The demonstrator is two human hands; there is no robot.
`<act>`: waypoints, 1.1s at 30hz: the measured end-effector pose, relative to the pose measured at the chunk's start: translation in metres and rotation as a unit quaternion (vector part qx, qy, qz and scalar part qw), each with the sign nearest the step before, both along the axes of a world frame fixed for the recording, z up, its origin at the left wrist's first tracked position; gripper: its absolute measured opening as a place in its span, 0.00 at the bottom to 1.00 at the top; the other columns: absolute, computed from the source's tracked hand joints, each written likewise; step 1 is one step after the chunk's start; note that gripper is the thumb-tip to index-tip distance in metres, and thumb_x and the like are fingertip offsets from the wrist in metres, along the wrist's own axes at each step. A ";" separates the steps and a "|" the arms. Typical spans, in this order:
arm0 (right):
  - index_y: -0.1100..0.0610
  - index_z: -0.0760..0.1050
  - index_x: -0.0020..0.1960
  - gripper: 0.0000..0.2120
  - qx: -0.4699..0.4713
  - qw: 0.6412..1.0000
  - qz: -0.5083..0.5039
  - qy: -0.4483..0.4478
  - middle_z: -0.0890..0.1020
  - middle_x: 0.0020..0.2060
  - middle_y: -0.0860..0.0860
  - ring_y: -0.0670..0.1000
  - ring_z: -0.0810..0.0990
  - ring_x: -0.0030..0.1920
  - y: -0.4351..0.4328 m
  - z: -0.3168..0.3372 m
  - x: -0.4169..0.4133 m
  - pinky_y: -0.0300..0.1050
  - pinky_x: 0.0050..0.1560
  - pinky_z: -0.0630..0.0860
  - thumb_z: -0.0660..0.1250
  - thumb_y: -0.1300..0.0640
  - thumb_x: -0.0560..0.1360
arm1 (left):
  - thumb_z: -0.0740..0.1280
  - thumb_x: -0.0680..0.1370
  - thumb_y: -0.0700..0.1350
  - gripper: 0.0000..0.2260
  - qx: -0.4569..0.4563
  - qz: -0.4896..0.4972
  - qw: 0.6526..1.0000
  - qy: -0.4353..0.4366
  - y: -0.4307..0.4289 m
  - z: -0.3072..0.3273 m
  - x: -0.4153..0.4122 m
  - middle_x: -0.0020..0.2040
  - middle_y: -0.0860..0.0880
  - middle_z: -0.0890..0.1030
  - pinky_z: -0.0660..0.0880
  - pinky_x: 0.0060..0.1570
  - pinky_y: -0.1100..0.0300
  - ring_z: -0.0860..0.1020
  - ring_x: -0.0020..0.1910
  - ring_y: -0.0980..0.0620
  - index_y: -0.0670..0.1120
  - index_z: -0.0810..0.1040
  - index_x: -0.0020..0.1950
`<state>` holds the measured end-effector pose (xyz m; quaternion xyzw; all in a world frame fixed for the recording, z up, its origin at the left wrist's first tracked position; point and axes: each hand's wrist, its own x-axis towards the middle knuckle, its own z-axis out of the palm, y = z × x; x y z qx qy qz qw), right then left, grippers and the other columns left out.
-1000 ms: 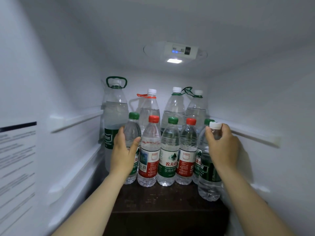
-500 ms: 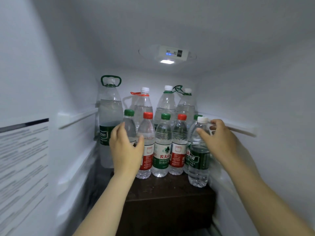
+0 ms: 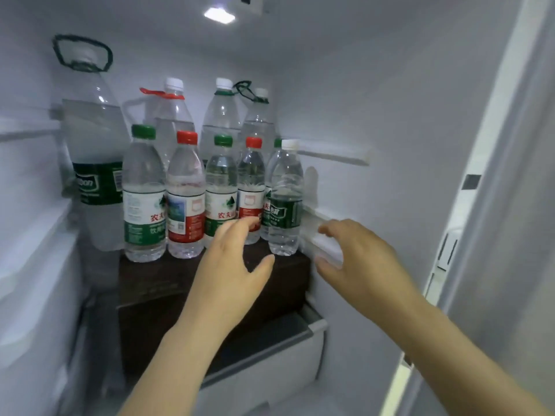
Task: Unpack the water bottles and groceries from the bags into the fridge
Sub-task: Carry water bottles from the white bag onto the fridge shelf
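Inside the fridge [image 3: 390, 100] | small water bottles [image 3: 144, 193] stand in a row on the dark shelf [image 3: 150, 280], tall ones behind | white-capped bottle [image 3: 284, 202] upright at the row's right end | left hand [image 3: 234, 265] and right hand [image 3: 360, 259] hover near it without touching, each grip spread wide, holding nothing

Cool dim light from ceiling lamp [image 3: 219, 15], soft motion blur, wide-angle bending at edges

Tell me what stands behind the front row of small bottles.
A red-ringed tall bottle and two green-ringed tall bottles, all white-capped. Their lower halves, and anything farther back, are covered by the front row.
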<state>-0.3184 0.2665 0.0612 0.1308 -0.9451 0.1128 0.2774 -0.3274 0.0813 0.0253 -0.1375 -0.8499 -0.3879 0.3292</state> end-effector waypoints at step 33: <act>0.48 0.65 0.69 0.19 -0.176 0.866 -0.343 -0.317 0.73 0.62 0.43 0.46 0.73 0.62 0.194 -0.285 0.386 0.39 0.56 0.70 0.60 0.48 0.78 | 0.64 0.77 0.50 0.22 -0.265 -0.390 0.830 -0.297 0.228 -0.248 0.259 0.68 0.59 0.67 0.60 0.60 0.72 0.67 0.66 0.60 0.54 0.64 0.71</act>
